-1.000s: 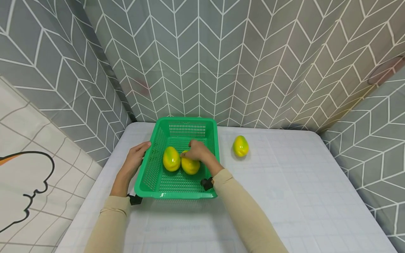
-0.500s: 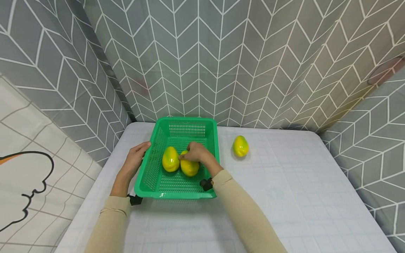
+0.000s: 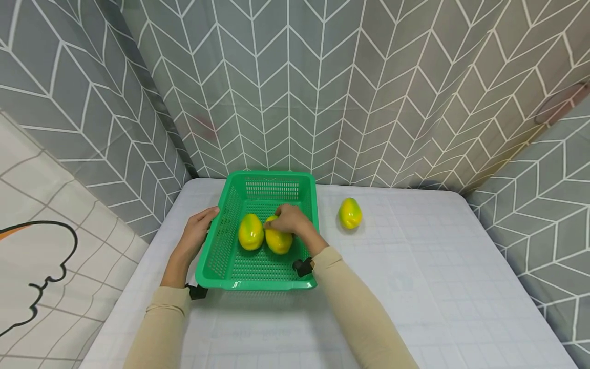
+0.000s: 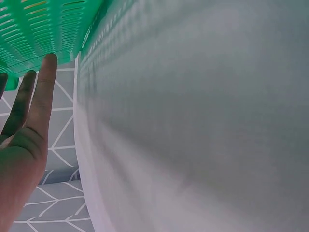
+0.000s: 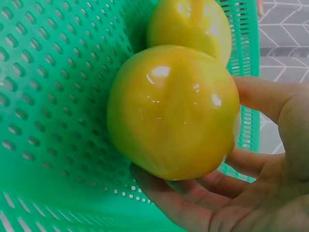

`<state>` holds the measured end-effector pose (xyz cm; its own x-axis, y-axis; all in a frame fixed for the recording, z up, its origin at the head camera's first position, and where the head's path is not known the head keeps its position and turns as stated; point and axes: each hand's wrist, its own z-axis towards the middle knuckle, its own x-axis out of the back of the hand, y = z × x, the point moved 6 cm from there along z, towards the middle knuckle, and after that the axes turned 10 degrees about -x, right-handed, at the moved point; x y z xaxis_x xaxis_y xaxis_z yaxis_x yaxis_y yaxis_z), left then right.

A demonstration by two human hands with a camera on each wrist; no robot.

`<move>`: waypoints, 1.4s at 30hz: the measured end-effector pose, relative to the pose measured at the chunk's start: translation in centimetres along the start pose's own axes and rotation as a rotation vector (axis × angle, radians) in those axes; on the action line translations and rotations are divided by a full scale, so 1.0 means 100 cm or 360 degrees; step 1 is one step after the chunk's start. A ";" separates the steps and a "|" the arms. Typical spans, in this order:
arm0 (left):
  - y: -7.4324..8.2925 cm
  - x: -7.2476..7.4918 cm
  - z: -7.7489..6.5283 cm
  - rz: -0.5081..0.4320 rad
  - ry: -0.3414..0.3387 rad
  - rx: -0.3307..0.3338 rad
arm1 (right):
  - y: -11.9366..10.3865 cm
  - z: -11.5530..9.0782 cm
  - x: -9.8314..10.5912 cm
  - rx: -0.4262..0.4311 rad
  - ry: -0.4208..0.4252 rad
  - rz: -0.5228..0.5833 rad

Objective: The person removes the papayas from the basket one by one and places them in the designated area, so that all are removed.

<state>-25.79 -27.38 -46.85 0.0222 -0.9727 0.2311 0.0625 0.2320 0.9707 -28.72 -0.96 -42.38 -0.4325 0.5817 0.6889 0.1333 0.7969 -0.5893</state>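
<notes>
A green perforated plastic basket [image 3: 256,284] stands on the white-covered table. Two glossy yellow-green fruits, mango-like in shape, lie side by side in it. My right hand [image 3: 290,219] reaches over the right rim and grips the right-hand fruit [image 3: 279,242]. In the right wrist view, thumb and fingers curl round this fruit [image 5: 174,113], close against the other fruit [image 5: 190,26]. The left fruit [image 3: 251,233] rests on the basket floor. My left hand [image 3: 194,233] is at the basket's left side, and the left wrist view shows straight fingers [image 4: 41,99] against its outer wall.
A third yellow-green fruit [image 3: 350,213] lies on the table [image 3: 415,277] to the right of the basket. Patterned grey curtains [image 3: 295,92] stand behind the table and at both sides. A white grid-patterned cloth [image 3: 60,256] hangs at the left.
The gripped fruit shifts slightly left and down, then back right and up, with my right hand. The fruit beside it shifts slightly too. My left hand and the basket stay in place.
</notes>
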 end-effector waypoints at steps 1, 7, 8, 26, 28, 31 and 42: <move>0.000 0.000 0.000 0.0001 0.0001 0.0000 | 0.000 0.000 0.002 0.0002 0.0014 0.0004; 0.000 -0.001 0.000 0.0010 0.0003 0.0010 | -0.002 0.000 0.011 0.0031 0.0085 0.0020; 0.000 0.000 0.000 0.0008 0.0004 0.0011 | -0.002 -0.001 0.013 0.0039 0.0094 0.0024; 0.000 -0.001 -0.007 0.0042 0.0014 0.0040 | -0.003 -0.021 0.059 0.0086 0.0152 0.0143; 0.000 -0.001 -0.007 0.0048 0.0011 0.0057 | -0.002 -0.023 0.064 0.0094 0.0164 0.0154; -0.001 0.000 -0.007 0.0081 0.0015 0.0074 | 0.000 -0.024 0.071 0.0096 0.0198 0.0156; 0.005 0.004 -0.012 0.0137 -0.0006 0.0042 | 0.013 -0.027 0.094 0.0050 0.0185 0.0250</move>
<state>-24.58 -27.67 -46.29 0.0223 -0.9492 0.3138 0.0341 0.3144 0.9487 -30.16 5.94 -35.54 -0.3027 0.7147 0.6305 0.1623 0.6906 -0.7048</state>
